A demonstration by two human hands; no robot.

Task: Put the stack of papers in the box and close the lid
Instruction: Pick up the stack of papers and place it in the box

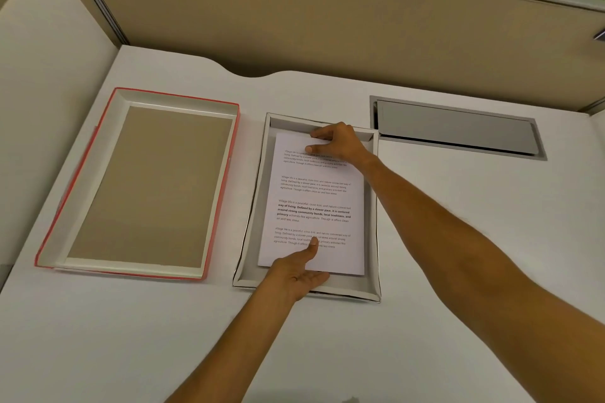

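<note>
A stack of white papers point(319, 196) with printed text lies inside the shallow white box point(371, 232) at the middle of the desk. My left hand point(299, 271) grips the stack's near edge, thumb on top and fingers underneath. My right hand point(340, 141) holds the stack's far edge near the box's back wall. The lid point(147, 186), red-edged with a brown inside, lies upside down on the desk to the left of the box.
A grey metal cable hatch point(458, 127) is set into the white desk point(458, 239) to the right of the box. Beige partition walls point(294, 10) stand behind the desk and at its left.
</note>
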